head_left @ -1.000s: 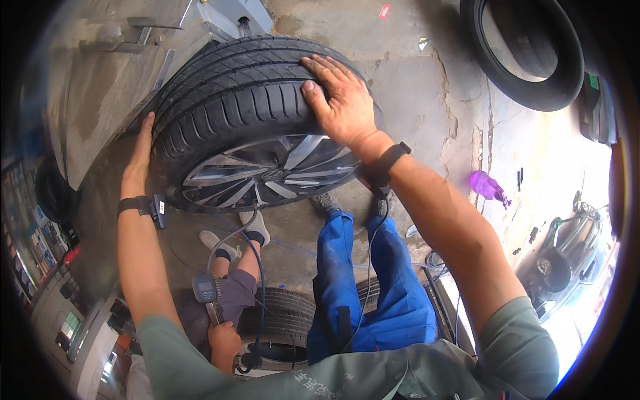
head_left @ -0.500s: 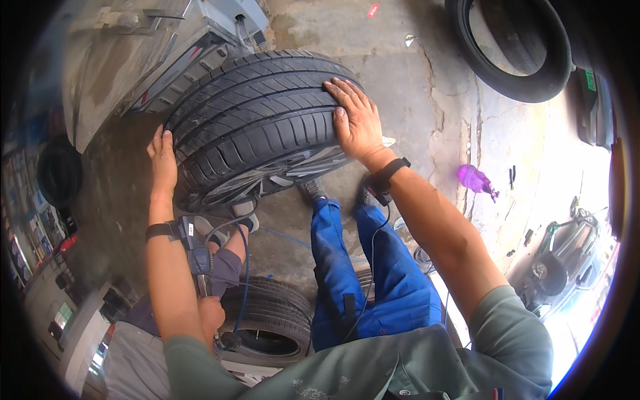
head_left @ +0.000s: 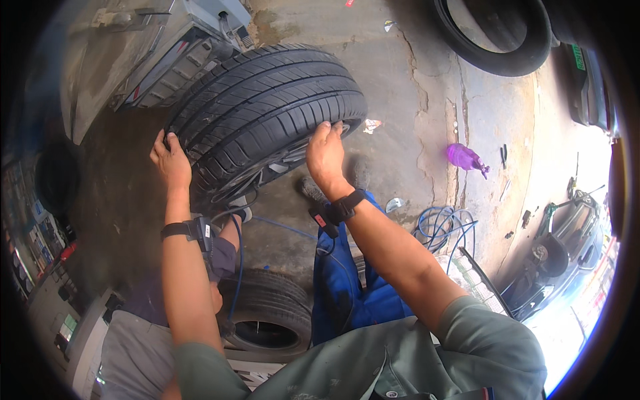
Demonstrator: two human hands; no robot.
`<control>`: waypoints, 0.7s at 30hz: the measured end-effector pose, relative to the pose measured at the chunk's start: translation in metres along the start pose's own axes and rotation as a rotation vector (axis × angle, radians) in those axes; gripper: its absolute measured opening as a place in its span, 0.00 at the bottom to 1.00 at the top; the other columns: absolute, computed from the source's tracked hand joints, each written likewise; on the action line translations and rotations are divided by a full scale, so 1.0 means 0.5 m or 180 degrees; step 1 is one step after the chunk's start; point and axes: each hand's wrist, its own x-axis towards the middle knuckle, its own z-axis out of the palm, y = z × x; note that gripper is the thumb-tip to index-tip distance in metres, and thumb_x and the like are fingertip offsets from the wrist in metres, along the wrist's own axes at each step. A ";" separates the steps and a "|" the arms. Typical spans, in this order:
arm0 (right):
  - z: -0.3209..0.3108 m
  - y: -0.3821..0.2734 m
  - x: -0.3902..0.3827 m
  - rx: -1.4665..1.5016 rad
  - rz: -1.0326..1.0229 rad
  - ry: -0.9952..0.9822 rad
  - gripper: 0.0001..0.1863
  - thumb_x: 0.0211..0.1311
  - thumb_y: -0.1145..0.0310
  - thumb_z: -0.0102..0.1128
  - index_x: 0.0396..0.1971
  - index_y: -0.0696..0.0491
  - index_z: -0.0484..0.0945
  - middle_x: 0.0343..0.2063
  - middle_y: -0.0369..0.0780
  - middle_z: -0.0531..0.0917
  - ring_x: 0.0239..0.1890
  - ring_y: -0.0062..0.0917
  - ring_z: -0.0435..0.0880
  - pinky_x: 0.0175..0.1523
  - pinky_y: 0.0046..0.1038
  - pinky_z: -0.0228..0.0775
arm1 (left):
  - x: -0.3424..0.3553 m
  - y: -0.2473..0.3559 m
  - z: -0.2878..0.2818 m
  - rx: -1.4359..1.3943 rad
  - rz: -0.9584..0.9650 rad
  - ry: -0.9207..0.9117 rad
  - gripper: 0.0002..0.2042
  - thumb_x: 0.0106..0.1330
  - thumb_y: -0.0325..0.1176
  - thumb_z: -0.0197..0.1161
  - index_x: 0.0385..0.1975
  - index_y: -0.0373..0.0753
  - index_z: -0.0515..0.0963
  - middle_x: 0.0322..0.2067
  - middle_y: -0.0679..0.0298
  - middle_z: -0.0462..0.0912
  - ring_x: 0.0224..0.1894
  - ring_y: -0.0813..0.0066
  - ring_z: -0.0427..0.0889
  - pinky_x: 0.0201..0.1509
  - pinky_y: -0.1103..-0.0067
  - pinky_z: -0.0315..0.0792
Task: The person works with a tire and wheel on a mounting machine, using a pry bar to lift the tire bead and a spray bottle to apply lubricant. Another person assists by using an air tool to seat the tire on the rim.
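Across the cracked, stained concrete floor, the biggest thing is a grey machine at the upper left, its metal panels hard-edged and scuffed. Below, a co-worker in grey clothes is partly hidden by the person's left arm. The wheel sits between the two hands, just beside the machine, its tread upward and its spoked side angled toward the person; its foot is hidden, so I cannot tell whether it bears on the floor. Its dull black rubber is cut by long curved grooves and finer slanting slits, while the spokes look smooth and metallic. Two tyres without rims lie apart: a far tyre at the upper right and a near tyre by the person's blue trousers. The left hand rests against the wheel's left edge, fingers loosely extended; the right hand bends at its lower right edge, though how firmly those fingers grip is unclear. Such spacing probably steadies a heavy, round body from both sides. Smaller still are a looped blue hose and a crumpled, shiny purple bag.
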 end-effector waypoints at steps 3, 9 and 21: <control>0.009 -0.005 -0.007 0.0290 -0.0069 -0.0062 0.39 0.78 0.55 0.37 0.70 0.78 0.50 0.65 0.74 0.63 0.71 0.61 0.63 0.76 0.41 0.54 | 0.002 -0.003 -0.010 0.0007 0.0061 0.0001 0.28 0.78 0.53 0.48 0.71 0.43 0.67 0.70 0.45 0.61 0.71 0.48 0.66 0.74 0.64 0.61; -0.015 -0.044 0.012 0.0654 0.0718 -0.0501 0.57 0.72 0.33 0.41 0.69 0.81 0.47 0.69 0.71 0.61 0.75 0.55 0.61 0.77 0.36 0.52 | -0.013 0.000 -0.028 0.0103 -0.0107 0.0010 0.28 0.79 0.52 0.47 0.71 0.42 0.67 0.70 0.45 0.62 0.70 0.47 0.66 0.73 0.63 0.62; -0.022 -0.131 0.113 -0.0679 0.0171 -0.0668 0.51 0.78 0.36 0.22 0.56 0.78 0.71 0.51 0.71 0.79 0.63 0.60 0.75 0.75 0.41 0.54 | -0.002 0.055 -0.018 0.0294 -0.0102 -0.0360 0.36 0.77 0.63 0.38 0.77 0.45 0.57 0.73 0.47 0.56 0.72 0.42 0.64 0.73 0.58 0.60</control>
